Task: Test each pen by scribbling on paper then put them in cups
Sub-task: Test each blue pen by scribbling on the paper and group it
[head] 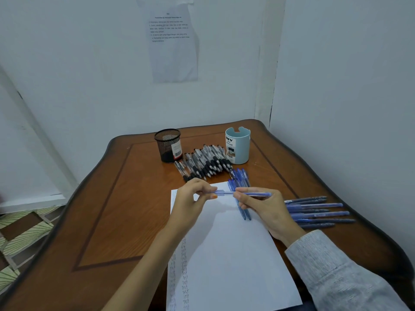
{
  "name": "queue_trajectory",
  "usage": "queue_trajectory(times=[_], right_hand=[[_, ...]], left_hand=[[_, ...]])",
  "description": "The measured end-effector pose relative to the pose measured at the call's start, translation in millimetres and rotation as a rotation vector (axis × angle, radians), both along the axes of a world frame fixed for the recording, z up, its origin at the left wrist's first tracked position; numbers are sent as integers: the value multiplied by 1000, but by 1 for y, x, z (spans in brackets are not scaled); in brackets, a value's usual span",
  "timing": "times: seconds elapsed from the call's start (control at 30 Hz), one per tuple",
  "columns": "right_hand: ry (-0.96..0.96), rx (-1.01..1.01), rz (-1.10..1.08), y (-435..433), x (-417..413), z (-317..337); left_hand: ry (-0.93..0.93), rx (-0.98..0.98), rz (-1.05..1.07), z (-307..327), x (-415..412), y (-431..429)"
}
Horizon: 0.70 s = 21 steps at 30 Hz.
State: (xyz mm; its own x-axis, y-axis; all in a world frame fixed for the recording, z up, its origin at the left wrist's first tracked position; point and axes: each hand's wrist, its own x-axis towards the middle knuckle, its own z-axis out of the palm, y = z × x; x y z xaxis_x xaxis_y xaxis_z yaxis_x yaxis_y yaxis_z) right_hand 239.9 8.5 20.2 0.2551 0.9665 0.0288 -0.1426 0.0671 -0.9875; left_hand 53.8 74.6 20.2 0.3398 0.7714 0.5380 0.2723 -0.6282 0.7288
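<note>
Both hands, left hand (193, 194) and right hand (260, 205), grip one blue pen (242, 194) over the paper (224, 254), its left margin already scribbled; both cups (168, 144) look empty, piles untested.

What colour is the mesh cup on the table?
Black, with a red and white label; the mesh cup shows clearly in the head view.

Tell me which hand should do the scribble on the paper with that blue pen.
Right, probably. The right hand grips the blue pen along its barrel above the paper. The left hand only pinches the pen's end, seemingly its cap, so it could pull that off.
</note>
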Motion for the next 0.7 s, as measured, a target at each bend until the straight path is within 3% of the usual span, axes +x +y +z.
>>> queue_trajectory(times=[0.23, 0.4, 0.47, 0.53, 0.7], right_hand=[[-152, 36, 51, -1, 1, 6], [-982, 86, 7, 4, 11, 0], [-1143, 154, -65, 6, 12, -2], [-1085, 160, -204, 9, 15, -1], [-800, -45, -459, 23, 27, -1]], left_hand=[[103, -39, -72, -4, -11, 4], [111, -61, -50, -10, -12, 5], [183, -69, -13, -16, -12, 6], [261, -40, 94, -22, -19, 9], [367, -19, 295, -35, -38, 11]])
